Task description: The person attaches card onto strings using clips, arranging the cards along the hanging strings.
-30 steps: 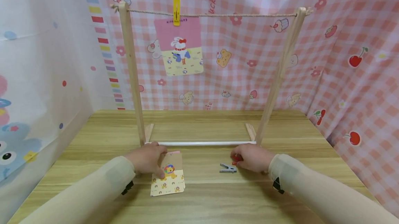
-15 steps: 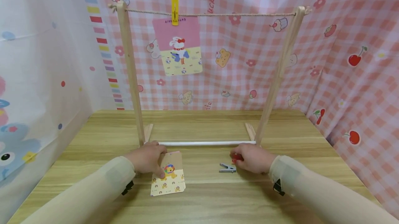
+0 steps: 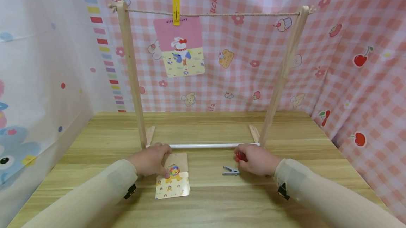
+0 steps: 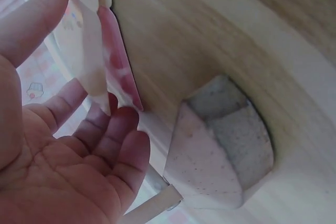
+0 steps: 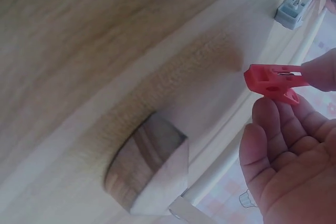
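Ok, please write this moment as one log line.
left grip: holds lion card | right grip: holds red clip | gray clip: on table | yellow clip: holds rabbit card on rope

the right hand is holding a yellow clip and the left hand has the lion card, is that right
Not quite: the clip in the right hand is red, not yellow, as the right wrist view shows. The left hand does have the lion card.

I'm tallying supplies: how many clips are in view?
3: a yellow clip on the rope, a gray clip on the table, a red clip in the right hand.
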Available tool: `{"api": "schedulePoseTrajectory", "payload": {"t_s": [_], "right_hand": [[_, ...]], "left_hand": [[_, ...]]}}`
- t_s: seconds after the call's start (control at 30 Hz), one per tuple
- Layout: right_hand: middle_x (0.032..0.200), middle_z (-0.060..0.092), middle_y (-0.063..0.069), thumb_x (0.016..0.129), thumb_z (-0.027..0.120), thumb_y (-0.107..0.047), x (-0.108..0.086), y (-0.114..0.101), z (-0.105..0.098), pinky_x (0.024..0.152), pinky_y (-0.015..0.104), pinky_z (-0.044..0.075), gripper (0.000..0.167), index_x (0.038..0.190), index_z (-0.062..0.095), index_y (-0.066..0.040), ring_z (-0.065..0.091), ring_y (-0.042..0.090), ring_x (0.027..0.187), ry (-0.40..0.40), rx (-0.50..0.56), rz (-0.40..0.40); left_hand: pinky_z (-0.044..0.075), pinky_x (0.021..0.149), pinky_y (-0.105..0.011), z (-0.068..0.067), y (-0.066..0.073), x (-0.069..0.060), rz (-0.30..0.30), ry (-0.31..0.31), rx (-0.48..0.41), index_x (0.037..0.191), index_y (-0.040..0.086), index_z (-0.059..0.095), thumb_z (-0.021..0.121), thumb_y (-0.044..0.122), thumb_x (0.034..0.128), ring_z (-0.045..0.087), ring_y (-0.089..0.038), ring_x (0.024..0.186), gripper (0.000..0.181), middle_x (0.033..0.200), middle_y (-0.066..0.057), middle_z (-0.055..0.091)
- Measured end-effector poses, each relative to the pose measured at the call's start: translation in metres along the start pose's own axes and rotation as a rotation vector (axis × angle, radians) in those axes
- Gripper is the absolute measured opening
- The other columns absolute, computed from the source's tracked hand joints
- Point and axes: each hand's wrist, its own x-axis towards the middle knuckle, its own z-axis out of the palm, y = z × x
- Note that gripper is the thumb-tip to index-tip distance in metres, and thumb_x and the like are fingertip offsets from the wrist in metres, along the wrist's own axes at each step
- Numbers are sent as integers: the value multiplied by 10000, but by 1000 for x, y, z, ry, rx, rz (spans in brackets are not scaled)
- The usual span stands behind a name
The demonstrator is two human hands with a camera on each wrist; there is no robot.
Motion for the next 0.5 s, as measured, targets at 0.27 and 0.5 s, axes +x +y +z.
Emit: {"api": "schedulePoseTrajectory", "payload": {"t_s": [0.27,0.5], "right_hand": [[869,624,-63,936,707,-90,1,3,1,689,259,506,161,1082,641,-105,574,91,776,55,21,-12],[878,629,-51,921,703,-64,0,3,0,672,255,511,184,1086,628,-98,585,97,776,51,58,3]], "left_hand": [[537,950,-446,-3,1,1,10,5,-63,1335,121,608,910,313,831,582,-187,955,618,1158,-24,615],[527,956,-438,-5,2,2,44,18,-141,1333,99,626,814,223,934,661,-155,738,458,1263,-106,616]]}}
